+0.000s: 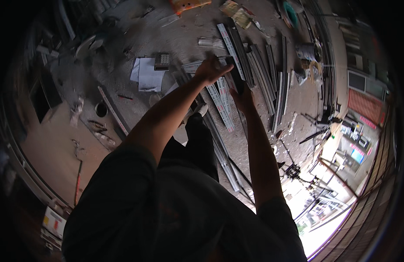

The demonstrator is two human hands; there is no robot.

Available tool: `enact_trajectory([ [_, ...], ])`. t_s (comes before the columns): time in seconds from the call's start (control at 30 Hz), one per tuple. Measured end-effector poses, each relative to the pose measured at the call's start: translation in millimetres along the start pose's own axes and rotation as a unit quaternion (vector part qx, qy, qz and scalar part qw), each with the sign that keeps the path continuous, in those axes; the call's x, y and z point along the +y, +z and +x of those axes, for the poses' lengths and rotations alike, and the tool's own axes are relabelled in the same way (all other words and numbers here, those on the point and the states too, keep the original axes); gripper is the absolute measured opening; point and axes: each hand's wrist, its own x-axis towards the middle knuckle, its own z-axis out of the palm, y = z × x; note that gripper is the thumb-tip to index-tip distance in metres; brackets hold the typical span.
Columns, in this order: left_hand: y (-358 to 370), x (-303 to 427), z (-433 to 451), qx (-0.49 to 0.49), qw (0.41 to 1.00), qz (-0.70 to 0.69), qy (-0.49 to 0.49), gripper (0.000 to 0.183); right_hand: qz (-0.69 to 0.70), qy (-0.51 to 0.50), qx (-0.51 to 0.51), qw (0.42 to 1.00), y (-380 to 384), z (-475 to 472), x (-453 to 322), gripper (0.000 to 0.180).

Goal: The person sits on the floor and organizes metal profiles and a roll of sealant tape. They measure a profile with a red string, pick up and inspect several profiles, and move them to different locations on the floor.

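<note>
My right hand (pixel 244 98) is closed around a dark metal profile (pixel 235 70) that slants up and left from it, above the floor. Left of the profile is my left hand (pixel 208 70), with one digit stretched out to the profile's edge; whether it touches cannot be told. I see nothing held in that hand, though its curled fingers are partly in shadow. Under and between the hands lie profiles with printed protective film (pixel 220 106). Another film-covered profile (pixel 230 50) runs up beyond my right hand, next to dark bars.
Papers (pixel 150 80) and a calculator (pixel 161 62) lie on the floor at left. More long profiles (pixel 261 78) are spread at right, near a metal can (pixel 308 52). A round container (pixel 101 109), a filmed bar (pixel 113 111) and long bars (pixel 225 160) surround my legs.
</note>
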Motion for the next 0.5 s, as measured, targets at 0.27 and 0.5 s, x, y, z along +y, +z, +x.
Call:
enact_trajectory([
  [0.27,8,-46,36,-0.109,0.985,-0.091,0.100,0.074,-0.007,-0.034,0.254,0.966,10,-117,14,0.083],
  [0.5,-3,-57,68,0.027,0.998,-0.015,0.060,0.085,0.005,0.263,0.232,0.937,143,-362,83,0.065],
])
